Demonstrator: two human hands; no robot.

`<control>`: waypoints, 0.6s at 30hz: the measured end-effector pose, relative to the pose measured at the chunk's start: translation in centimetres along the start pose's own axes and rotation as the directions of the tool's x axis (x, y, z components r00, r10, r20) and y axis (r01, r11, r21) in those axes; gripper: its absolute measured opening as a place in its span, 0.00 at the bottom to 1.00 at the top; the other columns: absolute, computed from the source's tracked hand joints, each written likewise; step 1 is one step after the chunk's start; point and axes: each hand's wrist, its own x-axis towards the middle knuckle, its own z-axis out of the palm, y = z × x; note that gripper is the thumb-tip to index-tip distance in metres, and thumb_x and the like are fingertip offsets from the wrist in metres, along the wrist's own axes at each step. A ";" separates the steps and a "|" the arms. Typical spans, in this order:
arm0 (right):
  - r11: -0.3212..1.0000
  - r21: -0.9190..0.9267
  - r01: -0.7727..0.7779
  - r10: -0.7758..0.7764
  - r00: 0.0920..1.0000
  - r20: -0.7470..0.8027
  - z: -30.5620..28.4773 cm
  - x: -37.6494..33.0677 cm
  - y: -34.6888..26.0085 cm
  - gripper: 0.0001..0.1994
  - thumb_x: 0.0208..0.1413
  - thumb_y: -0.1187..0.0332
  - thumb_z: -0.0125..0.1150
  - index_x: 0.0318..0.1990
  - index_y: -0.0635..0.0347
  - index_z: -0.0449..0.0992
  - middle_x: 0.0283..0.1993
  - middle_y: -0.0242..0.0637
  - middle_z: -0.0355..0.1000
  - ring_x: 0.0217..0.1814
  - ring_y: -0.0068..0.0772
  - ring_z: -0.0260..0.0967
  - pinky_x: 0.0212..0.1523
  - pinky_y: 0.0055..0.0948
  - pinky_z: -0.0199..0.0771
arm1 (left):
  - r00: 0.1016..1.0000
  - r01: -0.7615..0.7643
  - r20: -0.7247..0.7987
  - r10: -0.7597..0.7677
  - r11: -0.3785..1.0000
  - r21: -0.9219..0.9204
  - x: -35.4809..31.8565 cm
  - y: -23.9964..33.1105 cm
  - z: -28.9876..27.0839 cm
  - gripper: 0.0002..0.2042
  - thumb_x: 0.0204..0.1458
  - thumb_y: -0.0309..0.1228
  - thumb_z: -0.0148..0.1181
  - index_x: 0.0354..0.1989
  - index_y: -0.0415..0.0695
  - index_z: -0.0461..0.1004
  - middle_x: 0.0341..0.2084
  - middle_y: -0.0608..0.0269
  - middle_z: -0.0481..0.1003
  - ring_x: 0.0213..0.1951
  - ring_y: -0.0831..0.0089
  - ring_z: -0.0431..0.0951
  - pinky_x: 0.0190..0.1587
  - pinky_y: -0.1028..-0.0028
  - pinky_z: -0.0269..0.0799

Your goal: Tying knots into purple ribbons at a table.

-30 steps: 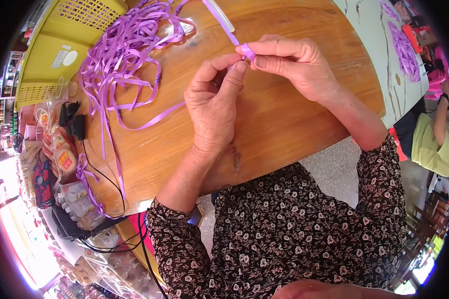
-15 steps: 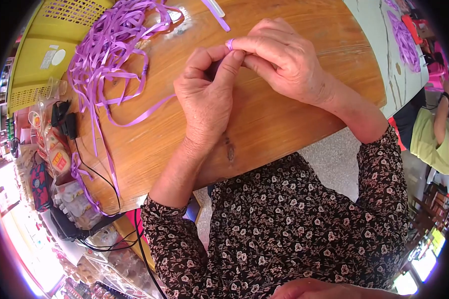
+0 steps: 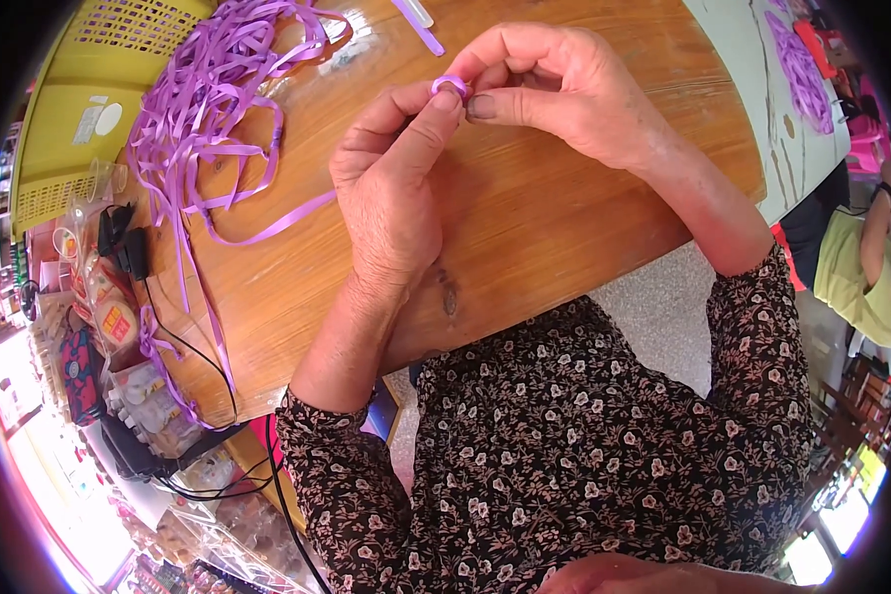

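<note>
Above the wooden table [image 3: 564, 228], both hands meet at a small loop of purple ribbon [image 3: 449, 83]. Thumb and forefinger of my left hand [image 3: 391, 183] pinch the loop from below. From the other side, my right hand [image 3: 564, 94] has its thumb and fingertips closed on the loop's right edge. A strand of purple ribbon [image 3: 282, 224] runs out from behind my left hand. It leads leftward to a big tangled pile of the same ribbon [image 3: 213, 109] at the far left of the table.
A yellow-green basket [image 3: 54, 139] stands behind the ribbon pile. Black cables and a plug [image 3: 129, 252] lie by the left edge, near plastic bags [image 3: 104, 307]. A thin purple-and-white strip [image 3: 421, 25] lies at the back. More ribbon [image 3: 800, 74] rests on a white marbled table; a person [image 3: 861, 267] is at right.
The ribbon loop now shows open and round between my fingertips. My right hand has turned, its thumb now stretched toward the loop. Both hands have shifted slightly left.
</note>
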 end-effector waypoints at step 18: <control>-0.477 -0.473 0.741 -0.733 -0.037 0.679 -3.4 4.8 1.6 0.12 0.42 0.75 0.60 0.38 0.66 0.76 0.36 0.39 0.69 0.39 0.38 0.68 0.36 0.32 0.66 | 0.953 0.268 0.088 -0.291 0.940 0.209 1.2 0.6 -1.7 0.08 0.49 0.26 0.63 0.35 0.35 0.76 0.21 0.73 0.71 0.22 0.88 0.63 0.23 0.86 0.57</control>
